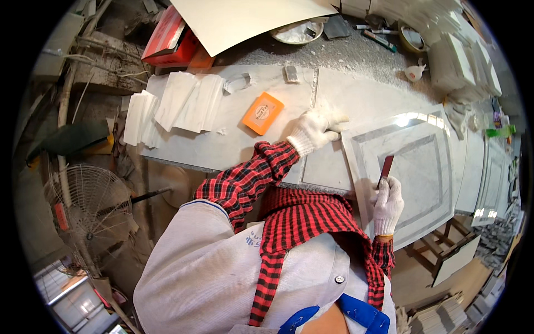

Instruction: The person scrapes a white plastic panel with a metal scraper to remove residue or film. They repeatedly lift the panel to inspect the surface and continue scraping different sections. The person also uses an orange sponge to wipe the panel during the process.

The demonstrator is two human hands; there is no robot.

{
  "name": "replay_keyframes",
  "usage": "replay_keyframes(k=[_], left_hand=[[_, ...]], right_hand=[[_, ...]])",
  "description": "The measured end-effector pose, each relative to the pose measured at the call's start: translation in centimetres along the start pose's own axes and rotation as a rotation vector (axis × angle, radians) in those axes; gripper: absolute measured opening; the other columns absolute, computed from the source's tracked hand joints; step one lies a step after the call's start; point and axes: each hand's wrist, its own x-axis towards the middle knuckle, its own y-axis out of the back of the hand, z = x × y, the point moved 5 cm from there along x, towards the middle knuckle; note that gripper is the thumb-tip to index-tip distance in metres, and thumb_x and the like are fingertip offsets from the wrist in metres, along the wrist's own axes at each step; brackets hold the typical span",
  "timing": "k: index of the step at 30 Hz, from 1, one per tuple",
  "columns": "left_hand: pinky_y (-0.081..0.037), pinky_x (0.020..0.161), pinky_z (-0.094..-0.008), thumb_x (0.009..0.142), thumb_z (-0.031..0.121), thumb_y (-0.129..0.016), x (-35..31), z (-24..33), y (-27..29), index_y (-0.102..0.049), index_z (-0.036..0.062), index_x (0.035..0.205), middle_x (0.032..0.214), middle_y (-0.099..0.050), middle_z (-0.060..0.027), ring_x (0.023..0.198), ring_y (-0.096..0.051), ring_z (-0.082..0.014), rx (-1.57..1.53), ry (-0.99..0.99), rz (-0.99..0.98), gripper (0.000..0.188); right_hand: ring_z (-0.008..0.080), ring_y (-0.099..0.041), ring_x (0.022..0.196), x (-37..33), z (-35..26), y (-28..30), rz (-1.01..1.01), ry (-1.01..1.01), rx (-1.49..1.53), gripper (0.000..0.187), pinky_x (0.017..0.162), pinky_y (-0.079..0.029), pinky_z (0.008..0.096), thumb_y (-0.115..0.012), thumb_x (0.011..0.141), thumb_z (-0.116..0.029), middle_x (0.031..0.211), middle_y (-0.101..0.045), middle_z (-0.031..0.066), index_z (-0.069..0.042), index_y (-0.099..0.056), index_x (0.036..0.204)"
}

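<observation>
My left hand (318, 129), in a white knit glove, lies over the pale marble tabletop (233, 147) with its fingers stretched out and apart. Its fingertips come close to the left edge of a glossy framed marble panel (400, 195), white with grey inlaid bands; whether they touch it I cannot tell. Over the panel's lower left part, my right hand (387, 205), also gloved, is closed on a thin dark red strip (386, 168) that points up and away. An orange box (263, 113) lies left of my left hand.
Stacked white stone strips (178, 103) lie at the left of the tabletop. Beyond stand a red carton (169, 42), a bowl of white material (297, 32) and stacked white tiles (459, 64). A caged fan (92, 214) stands on the left, a wooden stand (445, 245) at lower right.
</observation>
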Motion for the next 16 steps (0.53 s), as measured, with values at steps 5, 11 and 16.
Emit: replay_keyframes(k=[5, 11, 16], left_hand=[[-0.053, 0.092, -0.0359, 0.075, 0.006, -0.074, -0.7, -1.2, 0.0, -0.070, 0.0084, 0.119, 0.097, -0.076, -0.0059, 0.094, -0.070, -0.0215, -0.182, 0.084, 0.007, 0.045], [-0.055, 0.086, -0.0373, 0.073, 0.011, -0.075, -0.4, -1.7, -0.9, -0.071, 0.0090, 0.115, 0.095, -0.075, -0.0050, 0.094, -0.069, -0.0247, -0.049, -0.097, 0.100, 0.042], [-0.052, 0.095, -0.0400, 0.070, 0.015, -0.079, -0.9, -1.7, -0.4, -0.072, 0.0135, 0.113, 0.113, -0.071, -0.0076, 0.108, -0.066, -0.0286, 0.080, -0.039, 0.061, 0.043]], right_hand=[[0.0048, -0.049, 0.055, 5.0, -2.7, -1.7, -0.170, -0.121, 0.209, 0.020, 0.050, -0.039, 0.0227, -0.060, 0.100, -0.018, 0.075, -0.062, 0.0012, -0.001, -0.065, 0.108], [0.0045, -0.049, 0.057, 11.3, -6.9, -4.9, -0.295, -0.069, 0.411, 0.021, 0.052, -0.036, 0.0187, -0.065, 0.097, -0.012, 0.080, -0.062, 0.0011, 0.000, -0.065, 0.113], [0.0051, -0.051, 0.057, 14.8, -9.3, -8.7, -0.489, -0.009, 0.467, 0.027, 0.049, -0.035, 0.0175, -0.063, 0.099, -0.013, 0.084, -0.067, 0.0059, 0.001, -0.064, 0.123]])
